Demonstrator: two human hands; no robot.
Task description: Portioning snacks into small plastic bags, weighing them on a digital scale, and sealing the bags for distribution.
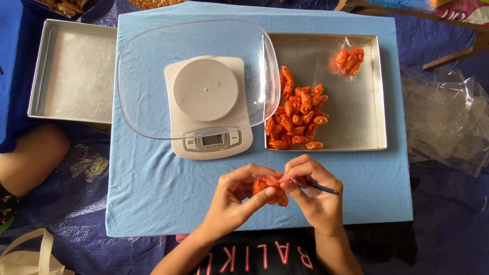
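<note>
My left hand point(235, 196) and my right hand point(315, 192) meet near the front edge of the blue-covered table point(153, 188). Between them they grip a small clear bag of orange snack pieces point(270, 189). The right hand also holds a thin dark stick point(322, 188) that points out to the right. Behind the hands a white kitchen scale point(209, 107) carries a clear plastic bowl point(153, 76). To its right a metal tray point(356, 112) holds a loose pile of orange snacks point(296, 114) and one filled small bag point(348, 60).
An empty metal tray point(74, 71) lies at the left. Clear plastic bags point(445, 119) are heaped on the blue floor sheet at the right. Another person's knee point(30, 155) shows at the left edge, with a crumpled bag point(87, 162) beside it and a white bag handle point(35, 252) below.
</note>
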